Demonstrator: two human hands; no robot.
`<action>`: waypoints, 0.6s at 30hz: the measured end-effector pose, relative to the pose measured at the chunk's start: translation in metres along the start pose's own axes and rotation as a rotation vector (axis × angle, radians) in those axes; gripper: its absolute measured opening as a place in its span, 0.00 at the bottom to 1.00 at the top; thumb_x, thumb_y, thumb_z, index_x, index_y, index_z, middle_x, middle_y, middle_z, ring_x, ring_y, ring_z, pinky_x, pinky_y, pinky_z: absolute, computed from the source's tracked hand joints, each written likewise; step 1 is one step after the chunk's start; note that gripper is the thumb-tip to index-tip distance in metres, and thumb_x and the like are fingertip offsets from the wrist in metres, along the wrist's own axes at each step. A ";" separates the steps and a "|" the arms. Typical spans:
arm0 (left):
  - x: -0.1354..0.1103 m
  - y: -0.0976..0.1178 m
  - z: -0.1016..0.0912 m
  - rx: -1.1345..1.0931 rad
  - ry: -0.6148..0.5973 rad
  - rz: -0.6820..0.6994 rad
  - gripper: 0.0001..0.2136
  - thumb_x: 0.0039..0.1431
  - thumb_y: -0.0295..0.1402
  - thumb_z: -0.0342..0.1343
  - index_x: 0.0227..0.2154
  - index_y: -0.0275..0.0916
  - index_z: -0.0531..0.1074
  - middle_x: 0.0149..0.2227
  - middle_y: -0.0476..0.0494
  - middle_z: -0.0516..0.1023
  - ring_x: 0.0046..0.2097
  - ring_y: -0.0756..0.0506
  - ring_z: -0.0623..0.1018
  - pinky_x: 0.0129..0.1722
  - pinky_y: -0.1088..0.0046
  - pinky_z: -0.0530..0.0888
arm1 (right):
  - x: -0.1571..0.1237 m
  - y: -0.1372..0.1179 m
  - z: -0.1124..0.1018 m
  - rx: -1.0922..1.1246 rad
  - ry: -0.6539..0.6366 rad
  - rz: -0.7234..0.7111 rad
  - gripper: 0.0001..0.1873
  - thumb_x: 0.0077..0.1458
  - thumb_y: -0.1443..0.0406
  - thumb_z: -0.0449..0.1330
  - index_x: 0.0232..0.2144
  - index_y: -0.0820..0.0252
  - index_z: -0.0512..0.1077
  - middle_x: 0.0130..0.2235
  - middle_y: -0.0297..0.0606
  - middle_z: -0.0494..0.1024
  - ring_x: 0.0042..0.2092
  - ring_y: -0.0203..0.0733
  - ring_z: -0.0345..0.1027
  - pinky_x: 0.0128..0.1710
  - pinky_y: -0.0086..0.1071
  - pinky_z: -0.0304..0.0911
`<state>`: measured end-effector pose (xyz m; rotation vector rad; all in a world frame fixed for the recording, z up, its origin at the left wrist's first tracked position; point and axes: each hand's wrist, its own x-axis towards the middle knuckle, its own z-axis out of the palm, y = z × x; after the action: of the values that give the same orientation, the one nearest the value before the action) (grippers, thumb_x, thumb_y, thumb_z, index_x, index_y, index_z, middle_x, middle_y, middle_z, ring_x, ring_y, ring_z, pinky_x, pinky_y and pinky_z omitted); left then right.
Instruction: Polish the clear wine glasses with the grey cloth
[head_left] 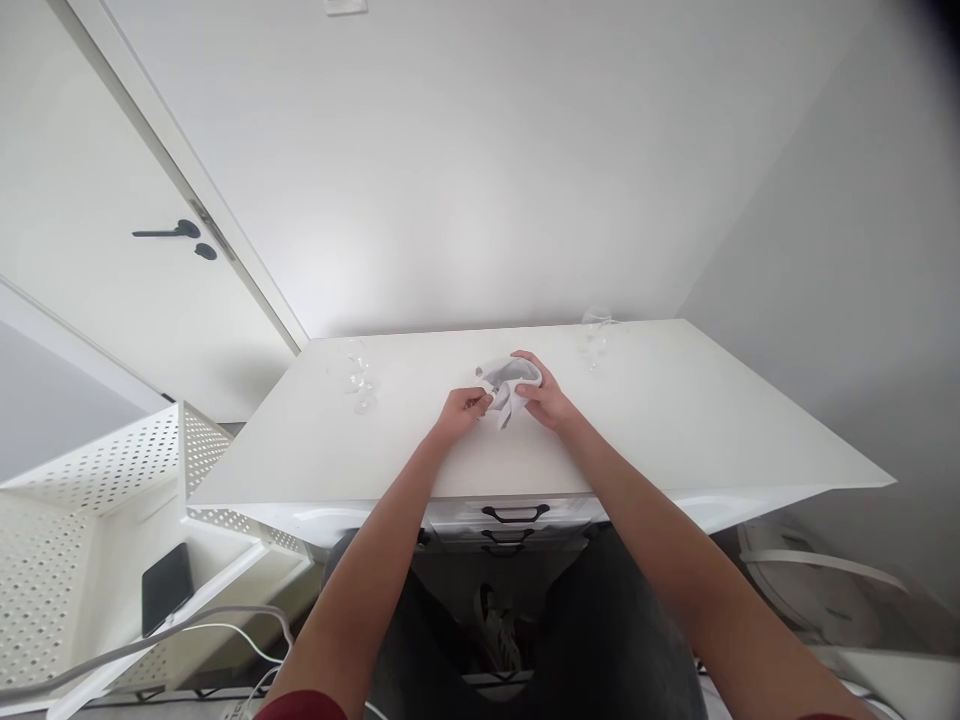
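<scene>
A crumpled white cloth (511, 376) is bunched up between my two hands, just above or on the white cabinet top. My right hand (547, 397) curls around its right side, thumb in front and fingers behind. On the left, my left hand (465, 408) is closed in a pinch at the cloth's lower left edge. A small shiny, clear bit shows by the cloth's upper left; I cannot make out whether a glass is wrapped inside. One clear stemmed glass (360, 380) is on the left part of the top, another clear glass (596, 338) at the back right.
The white cabinet top (675, 420) meets the wall behind, with black-handled drawers (516, 514) below its front edge. At lower left, a perforated white shelf unit (135, 470) holds a black tablet-like device (166, 590), with cables nearby. A door handle (176, 230) is further left.
</scene>
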<state>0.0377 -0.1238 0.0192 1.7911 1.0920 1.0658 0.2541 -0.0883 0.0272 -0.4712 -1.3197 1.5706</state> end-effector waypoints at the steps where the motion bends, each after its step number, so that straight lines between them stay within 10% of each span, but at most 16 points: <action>1: 0.000 0.002 -0.001 -0.065 -0.036 -0.030 0.22 0.65 0.48 0.54 0.21 0.39 0.64 0.23 0.49 0.66 0.30 0.49 0.64 0.34 0.69 0.62 | -0.001 -0.001 0.001 -0.006 -0.020 0.000 0.38 0.43 0.57 0.78 0.54 0.46 0.68 0.45 0.36 0.78 0.43 0.48 0.75 0.41 0.39 0.72; 6: 0.001 0.001 -0.001 -0.136 -0.068 -0.063 0.23 0.64 0.51 0.54 0.21 0.38 0.67 0.24 0.47 0.69 0.31 0.48 0.68 0.36 0.68 0.65 | 0.000 0.001 0.001 -0.010 -0.002 -0.050 0.39 0.40 0.59 0.79 0.53 0.46 0.69 0.47 0.36 0.78 0.45 0.48 0.76 0.43 0.41 0.73; 12: 0.002 -0.008 0.004 0.186 0.166 0.028 0.21 0.67 0.48 0.52 0.23 0.39 0.66 0.25 0.49 0.68 0.31 0.49 0.65 0.34 0.69 0.62 | 0.007 0.006 0.001 -0.023 0.295 -0.196 0.32 0.43 0.59 0.78 0.48 0.46 0.70 0.54 0.36 0.77 0.51 0.47 0.74 0.50 0.41 0.73; 18: 0.002 -0.011 0.007 0.294 0.149 0.105 0.20 0.67 0.45 0.52 0.22 0.40 0.63 0.25 0.49 0.66 0.30 0.48 0.64 0.33 0.69 0.62 | 0.000 0.001 0.008 -0.328 0.249 -0.279 0.21 0.55 0.53 0.71 0.48 0.47 0.72 0.58 0.40 0.76 0.59 0.52 0.69 0.59 0.49 0.67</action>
<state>0.0412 -0.1197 0.0075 2.0444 1.3123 1.1640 0.2471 -0.0924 0.0285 -0.6335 -1.3853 1.0350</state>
